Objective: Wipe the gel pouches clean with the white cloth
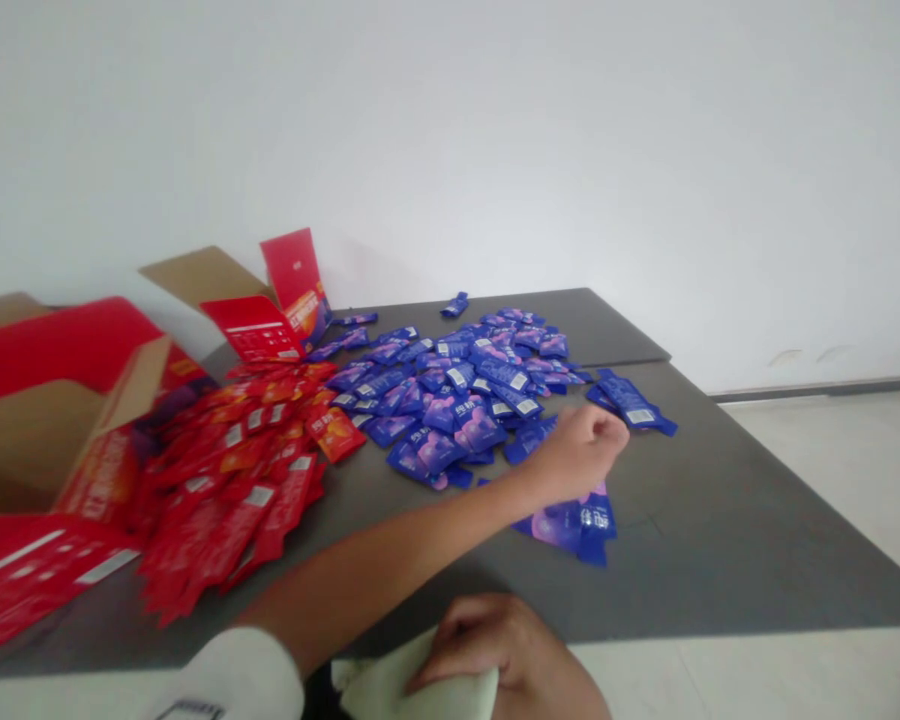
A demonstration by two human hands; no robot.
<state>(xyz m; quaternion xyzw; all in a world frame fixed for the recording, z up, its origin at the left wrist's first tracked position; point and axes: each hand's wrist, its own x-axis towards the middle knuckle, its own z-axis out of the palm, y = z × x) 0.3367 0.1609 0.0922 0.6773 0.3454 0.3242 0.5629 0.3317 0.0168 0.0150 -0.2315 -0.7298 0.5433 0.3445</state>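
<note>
My left hand point(585, 450) reaches across from the lower left, with its fingers curled closed. It is over the right side of a pile of blue sachets point(450, 385); whether it holds anything is hidden. Several blue sachets point(562, 525) lie just below it, and a few more blue sachets point(634, 402) rest to its right. Low in the view, at the near edge of the table, my right hand point(495, 640) is closed on a pale green cloth-like piece point(397, 680). What that piece is exactly cannot be told.
Red sachets point(240, 470) are heaped on the left of the grey table point(720, 530). Beside them stands a large open red carton point(67, 350), with a smaller open red box point(270, 310) behind. A white wall point(570, 150) closes off the back.
</note>
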